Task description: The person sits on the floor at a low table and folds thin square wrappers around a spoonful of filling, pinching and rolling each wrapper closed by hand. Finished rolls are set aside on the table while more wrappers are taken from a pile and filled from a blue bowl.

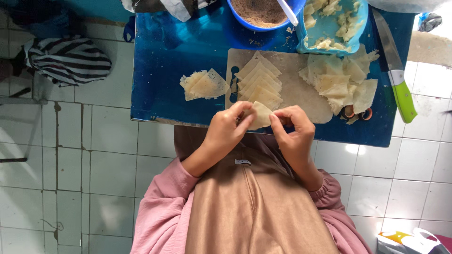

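at the near edge of the blue table (pixel 165 70) i see my left hand (pixel 226 129) and right hand (pixel 293 131) pinching a thin pale square dough wrapper (pixel 260 115); fingers closed on it; i judge tugging could tear it.

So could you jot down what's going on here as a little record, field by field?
Left hand: pinches one edge of a thin pale wrapper sheet
Right hand: pinches the same sheet's other edge
Cutting board: holds a fanned stack of wrappers and a loose pile of wrappers
Blue table: small wrapper pile, blue bowl of brown crumbs, blue tray of pale filling
Knife: green handle, at the table's right edge
Floor: white tiles
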Available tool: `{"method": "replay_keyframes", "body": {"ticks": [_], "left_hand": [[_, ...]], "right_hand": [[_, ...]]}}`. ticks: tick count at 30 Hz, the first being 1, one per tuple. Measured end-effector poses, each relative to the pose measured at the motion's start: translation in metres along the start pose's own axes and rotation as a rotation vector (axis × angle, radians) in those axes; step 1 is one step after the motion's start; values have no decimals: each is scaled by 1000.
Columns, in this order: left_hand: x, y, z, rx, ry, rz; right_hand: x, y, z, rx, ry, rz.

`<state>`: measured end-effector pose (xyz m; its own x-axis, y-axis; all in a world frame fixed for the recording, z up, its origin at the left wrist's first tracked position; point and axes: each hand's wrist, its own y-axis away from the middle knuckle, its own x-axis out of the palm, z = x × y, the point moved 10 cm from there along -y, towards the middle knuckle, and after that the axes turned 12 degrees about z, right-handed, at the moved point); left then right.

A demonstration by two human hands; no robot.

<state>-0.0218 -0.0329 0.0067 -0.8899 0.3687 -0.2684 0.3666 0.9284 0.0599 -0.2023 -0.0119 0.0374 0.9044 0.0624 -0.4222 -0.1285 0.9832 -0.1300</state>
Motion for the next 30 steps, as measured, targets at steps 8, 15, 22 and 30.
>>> {"method": "replay_keyframes", "body": {"ticks": [8,15,22,30], "left_hand": [[-2,-12,-6,-18,-178,-53],[-12,-3,8,140,1069,8],[6,-1,-13,238,1290,-48],[12,46,-19,308,364,-131]], "right_hand": [[4,-16,23,-54,484,-16],[-3,-6,46,-240,455,-64],[53,3,-7,90,-577,300],[8,26,31,-170,105,-24]]}}
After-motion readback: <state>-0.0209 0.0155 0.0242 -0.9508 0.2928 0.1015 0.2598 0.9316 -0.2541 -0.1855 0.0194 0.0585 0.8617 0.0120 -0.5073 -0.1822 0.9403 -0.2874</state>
